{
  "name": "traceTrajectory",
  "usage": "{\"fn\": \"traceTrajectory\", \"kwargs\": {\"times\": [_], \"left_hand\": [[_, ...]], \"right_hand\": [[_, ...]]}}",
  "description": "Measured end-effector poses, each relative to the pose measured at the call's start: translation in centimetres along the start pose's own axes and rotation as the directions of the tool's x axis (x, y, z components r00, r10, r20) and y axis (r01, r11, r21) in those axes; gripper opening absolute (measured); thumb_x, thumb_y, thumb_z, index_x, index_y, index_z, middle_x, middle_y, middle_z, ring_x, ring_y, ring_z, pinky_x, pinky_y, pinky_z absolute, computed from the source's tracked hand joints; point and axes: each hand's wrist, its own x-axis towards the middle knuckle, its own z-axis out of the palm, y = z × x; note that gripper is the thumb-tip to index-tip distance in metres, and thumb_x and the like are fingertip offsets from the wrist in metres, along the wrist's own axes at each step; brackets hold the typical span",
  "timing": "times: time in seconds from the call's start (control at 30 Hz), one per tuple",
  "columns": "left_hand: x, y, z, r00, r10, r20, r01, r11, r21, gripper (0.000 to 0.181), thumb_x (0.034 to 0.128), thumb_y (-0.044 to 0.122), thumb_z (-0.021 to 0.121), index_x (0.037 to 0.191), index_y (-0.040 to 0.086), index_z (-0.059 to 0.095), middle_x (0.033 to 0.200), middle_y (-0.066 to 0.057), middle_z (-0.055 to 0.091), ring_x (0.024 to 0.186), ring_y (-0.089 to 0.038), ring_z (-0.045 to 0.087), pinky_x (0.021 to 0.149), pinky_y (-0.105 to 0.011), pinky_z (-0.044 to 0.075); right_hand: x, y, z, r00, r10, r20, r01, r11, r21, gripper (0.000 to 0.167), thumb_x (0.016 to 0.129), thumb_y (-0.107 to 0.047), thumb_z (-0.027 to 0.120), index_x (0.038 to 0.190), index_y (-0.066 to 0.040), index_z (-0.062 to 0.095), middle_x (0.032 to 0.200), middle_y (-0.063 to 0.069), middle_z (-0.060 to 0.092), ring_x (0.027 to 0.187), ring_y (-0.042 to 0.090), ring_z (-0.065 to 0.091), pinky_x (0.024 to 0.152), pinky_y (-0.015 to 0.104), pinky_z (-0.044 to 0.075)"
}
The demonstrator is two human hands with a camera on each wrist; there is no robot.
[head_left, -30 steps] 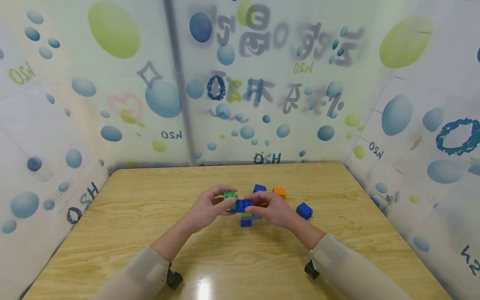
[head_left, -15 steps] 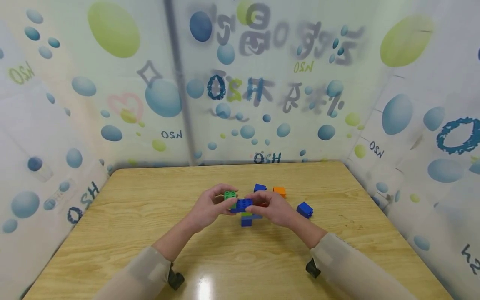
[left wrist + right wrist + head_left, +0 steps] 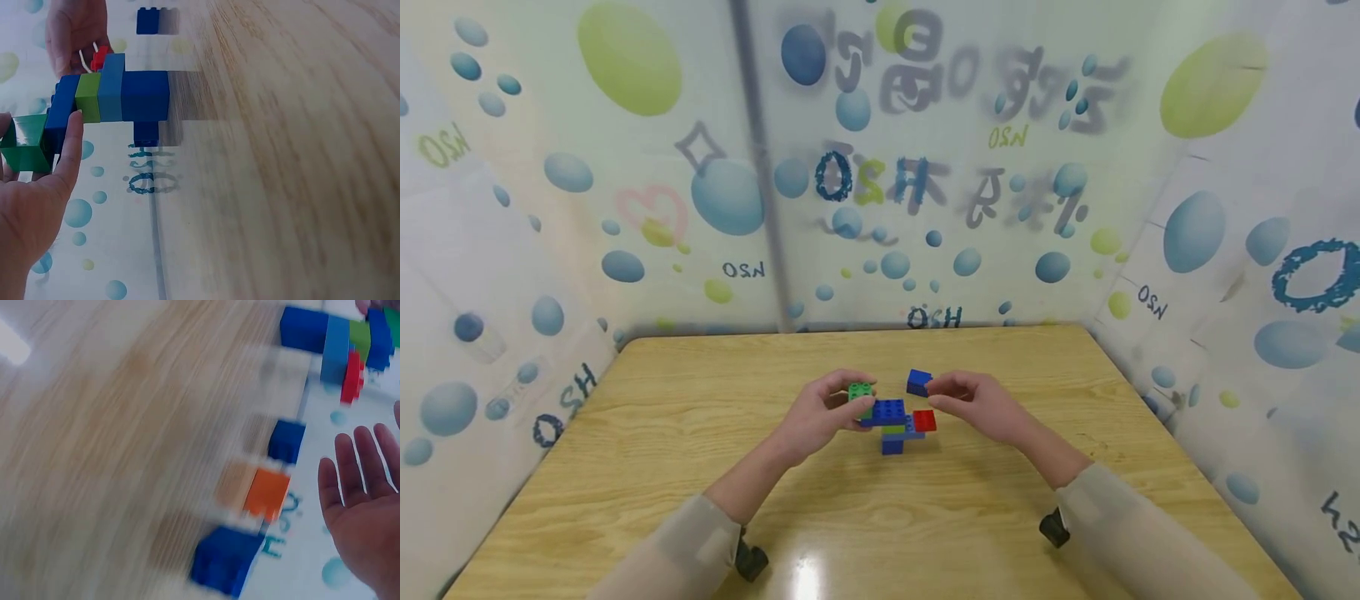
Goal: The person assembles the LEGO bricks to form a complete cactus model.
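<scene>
Pale wood grain on the surface (image 3: 700, 379), the stack of bricks (image 3: 892, 430) standing on it before the person, between the two hands. Base: a dark-blue brick (image 3: 145, 95). On that, a light-blue brick (image 3: 111, 87), reaching out to the person's right, with a red piece (image 3: 925, 421) seated on its right end. Beside the red, a lime brick (image 3: 87, 98) on the same light-blue layer; over the lime, an upper blue brick (image 3: 889, 411), jutting to the left. A green brick (image 3: 860, 390) sits on its left end.

Left hand (image 3: 822, 414): fingers curled about the green brick, gripping it at the overhang; one digit lies along the upper blue brick.

Right hand (image 3: 981, 406): fingers straight and a little spread in the right wrist view, palm showing, hand apart from the stack.

Loose pieces, right wrist view: a small blue brick (image 3: 287, 441) nearest the stack, an orange brick (image 3: 267, 492) next, then a larger-looking blue brick (image 3: 226, 561), blurred, all on the surface and in a rough line.

Light-coloured sleeves (image 3: 662, 550) on both arms, a small dark device (image 3: 750, 558) near the left cuff. Behind the surface, a pale curtain (image 3: 962, 217) printed with blue and green spots and lettering.
</scene>
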Motion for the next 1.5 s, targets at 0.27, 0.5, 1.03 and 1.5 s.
{"fn": "traceTrajectory", "kwargs": {"times": [0.27, 0.5, 1.03, 1.5], "left_hand": [[-0.1, -0.1, -0.1, 1.000, 0.004, 0.005, -0.003, 1.000, -0.002, 0.037, 0.1076, 0.024, 0.074, 0.142, 0.012, 0.067, 0.130, -0.013, 0.066, 0.109, -0.024, 0.073, 0.092, -0.049, 0.068], [0.1, -0.1, -0.1, 1.000, 0.002, 0.005, -0.002, 1.000, -0.005, 0.038, 0.1072, 0.026, 0.074, 0.142, 0.012, 0.068, 0.131, -0.013, 0.067, 0.109, -0.023, 0.074, 0.096, -0.058, 0.066], [0.3, -0.2, -0.3, 1.000, 0.006, 0.016, -0.006, 1.000, -0.006, 0.037, 0.1082, 0.024, 0.073, 0.143, 0.012, 0.067, 0.141, -0.026, 0.063, 0.111, -0.022, 0.073, 0.094, -0.050, 0.068], [0.2, -0.1, -0.3, 1.000, 0.010, 0.014, -0.010, 1.000, -0.010, 0.037, 0.1078, 0.024, 0.073, 0.142, 0.011, 0.068, 0.134, -0.015, 0.066, 0.110, -0.021, 0.072, 0.095, -0.053, 0.067]], "right_hand": [[-1.5, 2.7, -3.5, 0.994, 0.036, -0.103, -0.042, 0.998, -0.051, 0.041, 0.110, -0.034, 0.070, 0.138, -0.005, 0.073, 0.131, 0.012, 0.077, 0.112, 0.028, 0.072, 0.092, 0.033, 0.062], [-3.3, 4.6, -5.9, 0.987, 0.087, -0.133, -0.097, 0.992, -0.075, 0.044, 0.110, -0.038, 0.070, 0.140, -0.006, 0.071, 0.131, 0.011, 0.076, 0.110, 0.024, 0.070, 0.088, 0.032, 0.061], [-5.3, 7.2, -7.2, 0.976, 0.216, -0.038, -0.219, 0.970, -0.105, 0.057, 0.101, -0.034, 0.083, 0.141, 0.000, 0.063, 0.139, 0.021, 0.068, 0.113, 0.027, 0.067, 0.090, 0.034, 0.059], [-4.9, 7.4, -6.9, 0.969, 0.246, 0.011, -0.243, 0.964, -0.111, 0.066, 0.097, -0.030, 0.087, 0.142, 0.004, 0.053, 0.141, 0.026, 0.062, 0.117, 0.032, 0.064, 0.091, 0.036, 0.060]]}}
